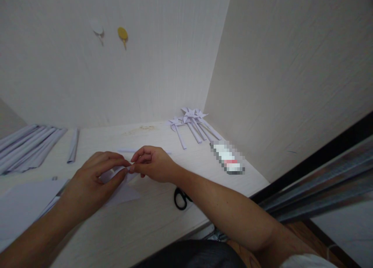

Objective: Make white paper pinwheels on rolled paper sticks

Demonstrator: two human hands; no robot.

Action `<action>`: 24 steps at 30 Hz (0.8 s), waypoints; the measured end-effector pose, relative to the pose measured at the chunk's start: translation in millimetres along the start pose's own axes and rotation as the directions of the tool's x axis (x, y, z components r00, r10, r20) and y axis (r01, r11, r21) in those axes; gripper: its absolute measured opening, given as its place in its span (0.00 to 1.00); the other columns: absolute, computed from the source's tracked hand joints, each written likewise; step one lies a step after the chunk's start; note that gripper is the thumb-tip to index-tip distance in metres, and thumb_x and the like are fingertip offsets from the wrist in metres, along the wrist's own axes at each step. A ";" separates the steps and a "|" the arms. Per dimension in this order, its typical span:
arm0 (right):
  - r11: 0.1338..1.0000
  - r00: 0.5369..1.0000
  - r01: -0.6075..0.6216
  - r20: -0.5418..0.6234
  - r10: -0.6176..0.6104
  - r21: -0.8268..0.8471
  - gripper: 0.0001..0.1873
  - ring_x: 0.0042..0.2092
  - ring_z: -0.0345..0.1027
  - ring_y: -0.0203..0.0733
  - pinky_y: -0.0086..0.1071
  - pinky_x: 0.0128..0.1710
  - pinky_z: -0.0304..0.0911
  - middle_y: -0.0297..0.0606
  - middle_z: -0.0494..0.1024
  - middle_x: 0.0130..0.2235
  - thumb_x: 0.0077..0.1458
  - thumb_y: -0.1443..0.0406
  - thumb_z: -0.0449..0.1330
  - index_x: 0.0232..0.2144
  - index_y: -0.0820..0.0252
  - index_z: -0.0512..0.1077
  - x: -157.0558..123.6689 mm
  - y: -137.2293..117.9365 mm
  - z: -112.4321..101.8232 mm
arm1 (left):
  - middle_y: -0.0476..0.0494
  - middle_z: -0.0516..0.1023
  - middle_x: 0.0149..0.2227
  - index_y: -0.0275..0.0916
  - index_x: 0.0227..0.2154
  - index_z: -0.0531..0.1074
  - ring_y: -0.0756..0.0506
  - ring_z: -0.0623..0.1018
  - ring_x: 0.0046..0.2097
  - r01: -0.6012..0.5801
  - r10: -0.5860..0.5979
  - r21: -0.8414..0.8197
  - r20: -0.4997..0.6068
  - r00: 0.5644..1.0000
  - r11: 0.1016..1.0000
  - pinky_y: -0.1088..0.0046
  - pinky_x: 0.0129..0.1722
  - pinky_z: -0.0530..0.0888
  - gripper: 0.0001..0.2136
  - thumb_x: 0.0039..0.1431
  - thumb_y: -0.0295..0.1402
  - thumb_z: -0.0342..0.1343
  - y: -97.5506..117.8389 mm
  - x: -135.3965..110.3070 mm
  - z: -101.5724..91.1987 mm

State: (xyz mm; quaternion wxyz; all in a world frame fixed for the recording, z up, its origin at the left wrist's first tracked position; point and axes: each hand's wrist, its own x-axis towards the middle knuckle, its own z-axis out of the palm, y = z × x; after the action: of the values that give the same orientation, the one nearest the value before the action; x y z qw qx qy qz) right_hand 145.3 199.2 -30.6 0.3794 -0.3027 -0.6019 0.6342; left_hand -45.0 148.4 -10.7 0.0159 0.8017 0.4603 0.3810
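Thumb and fingers of my left hand (96, 178) pinch a piece of white paper (124, 194) with folded, pointed flaps. My right hand (154, 165) meets it from the right, its thumb and index fingertips closed at the middle of the same paper. Part of the paper is hidden behind my left hand. Just beyond the hands lies a thin white paper stick (124, 151), partly covered by my right hand. The black handle of a pair of scissors (180, 198) shows under my right forearm, which covers the rest.
Several paper pinwheels (190, 118) on sticks lie at the back corner. A blurred-out device (229, 157) rests by the right wall. Rolled paper tubes (32, 145), one separate tube (73, 145) and flat paper sheets (26, 202) are on the left. Two hooks, one yellow (122, 34), hang on the wall.
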 end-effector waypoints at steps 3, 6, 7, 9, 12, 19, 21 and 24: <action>1.000 1.000 -0.005 -0.017 0.005 -0.017 0.18 0.22 0.68 0.30 0.23 0.22 0.63 0.25 0.77 0.26 0.41 0.67 0.78 0.31 0.58 0.73 -0.4 0.0 -0.2 | 0.45 0.81 0.38 0.46 0.35 0.79 0.41 0.79 0.42 -0.064 0.064 -0.027 -0.024 0.998 0.998 0.62 0.45 0.74 0.07 0.61 0.38 0.57 -8.4 -0.8 2.3; 1.000 1.000 0.001 -0.018 -0.001 -0.021 0.16 0.23 0.68 0.30 0.24 0.23 0.64 0.26 0.77 0.26 0.43 0.70 0.75 0.32 0.58 0.73 -0.2 -0.7 -0.9 | 0.44 0.81 0.37 0.45 0.34 0.80 0.40 0.78 0.42 -0.041 0.041 -0.027 -0.027 0.999 0.999 0.61 0.45 0.73 0.07 0.61 0.39 0.58 -11.9 -1.4 3.5; 1.000 1.000 0.002 -0.013 -0.002 -0.021 0.14 0.23 0.68 0.30 0.24 0.23 0.64 0.26 0.78 0.26 0.45 0.71 0.74 0.32 0.58 0.74 -0.1 -1.2 -1.0 | 0.44 0.81 0.37 0.45 0.34 0.80 0.40 0.78 0.42 -0.027 0.027 -0.019 -0.035 0.999 0.999 0.61 0.45 0.73 0.08 0.61 0.40 0.58 -11.5 -1.3 3.5; 1.000 1.000 0.003 -0.003 -0.003 -0.027 0.12 0.23 0.67 0.30 0.25 0.24 0.65 0.27 0.78 0.26 0.47 0.72 0.71 0.33 0.58 0.75 -0.3 -2.6 -1.2 | 0.44 0.80 0.36 0.45 0.32 0.80 0.40 0.77 0.41 0.002 -0.002 0.003 -0.056 0.998 1.000 0.60 0.45 0.72 0.08 0.61 0.40 0.59 -9.1 -1.1 3.0; 0.999 1.000 0.018 0.007 -0.018 -0.034 0.10 0.24 0.68 0.31 0.25 0.24 0.64 0.29 0.79 0.26 0.47 0.72 0.69 0.33 0.59 0.77 -1.4 -4.8 -1.0 | 0.44 0.80 0.36 0.44 0.31 0.79 0.40 0.77 0.42 0.038 -0.037 0.005 -0.072 0.997 0.999 0.60 0.46 0.72 0.07 0.60 0.39 0.60 -5.2 -0.5 2.1; 0.996 0.999 0.041 -0.018 -0.042 -0.076 0.07 0.24 0.69 0.33 0.28 0.26 0.64 0.32 0.80 0.25 0.43 0.68 0.70 0.28 0.61 0.77 -1.1 -5.4 -0.8 | 0.44 0.79 0.37 0.42 0.34 0.75 0.40 0.77 0.44 0.114 -0.113 0.007 -0.101 0.988 0.993 0.60 0.47 0.72 0.06 0.54 0.32 0.66 -6.2 -1.8 2.6; 0.993 0.996 0.053 -0.065 -0.060 -0.104 0.06 0.24 0.69 0.33 0.28 0.26 0.64 0.33 0.80 0.26 0.43 0.67 0.70 0.28 0.60 0.77 -0.1 -5.6 -0.7 | 0.43 0.80 0.42 0.41 0.40 0.75 0.40 0.77 0.47 0.187 -0.189 -0.026 -0.129 0.973 0.982 0.59 0.50 0.72 0.13 0.51 0.31 0.67 -7.1 -2.3 3.5; 0.990 0.989 0.072 -0.123 -0.087 -0.118 0.07 0.24 0.69 0.33 0.29 0.26 0.65 0.34 0.81 0.26 0.43 0.66 0.70 0.27 0.60 0.77 1.4 -6.0 -1.1 | 0.39 0.80 0.49 0.40 0.53 0.70 0.39 0.78 0.51 0.391 -0.407 -0.121 -0.161 0.899 0.912 0.56 0.54 0.72 0.26 0.50 0.32 0.67 -11.8 -1.8 5.6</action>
State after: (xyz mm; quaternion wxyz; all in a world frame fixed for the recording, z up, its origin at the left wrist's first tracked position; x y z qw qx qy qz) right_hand 146.1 200.9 -24.7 0.4244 -0.3395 -0.6229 0.5626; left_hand -50.6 155.6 -20.2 0.0857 0.6506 0.5974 0.4610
